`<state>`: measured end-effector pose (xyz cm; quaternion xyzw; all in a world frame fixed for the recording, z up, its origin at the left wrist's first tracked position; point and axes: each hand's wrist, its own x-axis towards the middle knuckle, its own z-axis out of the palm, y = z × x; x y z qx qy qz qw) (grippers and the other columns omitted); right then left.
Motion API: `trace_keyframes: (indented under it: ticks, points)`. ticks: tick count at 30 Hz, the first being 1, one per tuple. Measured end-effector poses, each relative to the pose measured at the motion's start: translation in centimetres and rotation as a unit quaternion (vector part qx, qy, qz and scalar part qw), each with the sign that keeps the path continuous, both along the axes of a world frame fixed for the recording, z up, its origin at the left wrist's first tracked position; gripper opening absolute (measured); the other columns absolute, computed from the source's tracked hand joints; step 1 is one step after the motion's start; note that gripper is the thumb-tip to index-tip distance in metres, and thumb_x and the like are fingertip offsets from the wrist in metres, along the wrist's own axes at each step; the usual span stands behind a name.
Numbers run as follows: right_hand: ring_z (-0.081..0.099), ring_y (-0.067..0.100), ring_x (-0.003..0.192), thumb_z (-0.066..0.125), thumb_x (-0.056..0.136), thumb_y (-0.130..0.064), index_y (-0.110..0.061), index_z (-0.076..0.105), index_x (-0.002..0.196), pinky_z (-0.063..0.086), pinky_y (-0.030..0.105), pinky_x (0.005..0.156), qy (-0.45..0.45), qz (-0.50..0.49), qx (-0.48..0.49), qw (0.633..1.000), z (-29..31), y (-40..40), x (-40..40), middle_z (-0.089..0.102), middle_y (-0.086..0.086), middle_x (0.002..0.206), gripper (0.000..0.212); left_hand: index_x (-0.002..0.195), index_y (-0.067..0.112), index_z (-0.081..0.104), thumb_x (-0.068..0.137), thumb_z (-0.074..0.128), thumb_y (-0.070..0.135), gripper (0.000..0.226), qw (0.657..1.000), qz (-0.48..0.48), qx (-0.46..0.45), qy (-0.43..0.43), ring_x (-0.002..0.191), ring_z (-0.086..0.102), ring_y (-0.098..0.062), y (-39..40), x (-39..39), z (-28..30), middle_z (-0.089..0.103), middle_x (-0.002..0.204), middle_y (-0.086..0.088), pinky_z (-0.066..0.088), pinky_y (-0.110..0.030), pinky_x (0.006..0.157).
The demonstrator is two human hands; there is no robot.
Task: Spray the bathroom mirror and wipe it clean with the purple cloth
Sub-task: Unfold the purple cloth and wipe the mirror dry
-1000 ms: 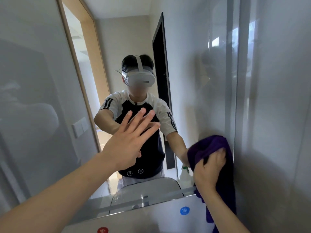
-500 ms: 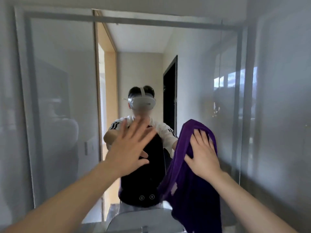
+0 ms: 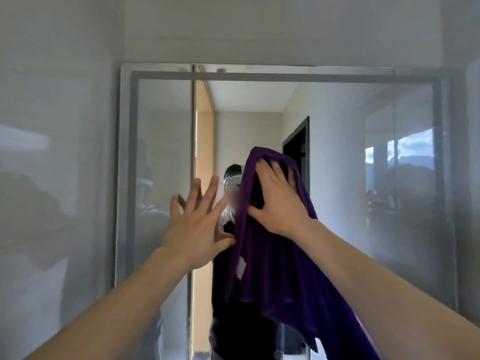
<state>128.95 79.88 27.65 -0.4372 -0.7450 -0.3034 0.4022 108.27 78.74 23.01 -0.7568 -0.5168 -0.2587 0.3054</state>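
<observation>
The bathroom mirror (image 3: 337, 157) fills the wall ahead inside a grey frame. My right hand (image 3: 278, 198) lies flat with spread fingers on the purple cloth (image 3: 272, 268), pressing it against the glass near the mirror's middle. The cloth hangs down in long folds below my hand, with a small pale label on it. My left hand (image 3: 197, 229) is raised beside the cloth, fingers straight and spread, holding nothing; whether it touches the glass I cannot tell. No spray bottle is in view.
Glossy grey tiled walls (image 3: 52, 178) stand close on the left and right (image 3: 467, 178). The mirror reflects a person with a headset, a wooden door frame (image 3: 204, 141) and a dark doorway (image 3: 296, 146).
My right hand has slid the purple cloth up and leftward from the mirror's lower right toward its middle. The view has tilted upward, and the basin and bottle have left the frame.
</observation>
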Motion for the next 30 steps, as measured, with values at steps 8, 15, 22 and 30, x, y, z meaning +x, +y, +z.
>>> trace_keyframes:
  ticks: [8, 15, 22, 30]
  points:
    - [0.030, 0.021, 0.144, 0.050, 0.094, -0.043, -0.021, 0.031, 0.152, 0.027, 0.046, 0.119, -0.035, 0.008, -0.030, 0.999, 1.5, -2.4, -0.8, 0.038, -0.001, 0.156, 0.065, 0.162, 0.034, -0.001, 0.101, 0.045, 0.039, 0.076, 0.981, -0.139, -0.013, -0.137, 0.159, 0.007, -0.020, -2.7, -0.9, 1.6, 0.016, 0.171, 0.005, 0.014, -0.051, 0.126]
    - [0.066, 0.023, 0.102, 0.050, 0.084, -0.020, -0.026, 0.027, 0.134, 0.057, 0.047, 0.083, -0.018, 0.038, -0.125, 0.991, 5.0, -5.3, -0.1, 0.065, 0.006, 0.119, 0.056, 0.145, 0.016, 0.053, 0.085, 0.056, 0.046, 0.067, 0.976, -0.199, 0.073, 0.057, 0.136, 0.051, -0.026, -4.4, 3.6, -3.6, 0.055, 0.148, -0.007, 0.043, -0.045, 0.114]
    - [0.063, 0.023, 0.109, 0.048, 0.087, -0.018, -0.027, 0.029, 0.130, 0.054, 0.044, 0.092, -0.045, 0.032, -0.136, 0.989, 6.4, -6.4, 0.4, 0.058, 0.001, 0.141, 0.048, 0.151, 0.015, 0.045, 0.073, 0.049, 0.075, 0.099, 0.998, -0.046, 0.011, -0.028, 0.133, 0.056, -0.040, -2.5, 1.2, -3.3, 0.048, 0.156, -0.008, 0.043, -0.053, 0.111]
    - [0.029, 0.016, 0.144, 0.047, 0.093, -0.045, -0.028, 0.019, 0.157, 0.035, 0.040, 0.116, -0.194, -0.040, -0.048, 0.979, 4.5, -4.8, 0.4, 0.026, -0.007, 0.161, 0.072, 0.164, 0.019, -0.008, 0.090, 0.047, 0.072, 0.106, 0.997, 0.012, 0.033, -0.068, 0.158, 0.007, -0.032, -1.4, -4.7, 4.2, -0.007, 0.173, -0.003, -0.002, -0.056, 0.128]
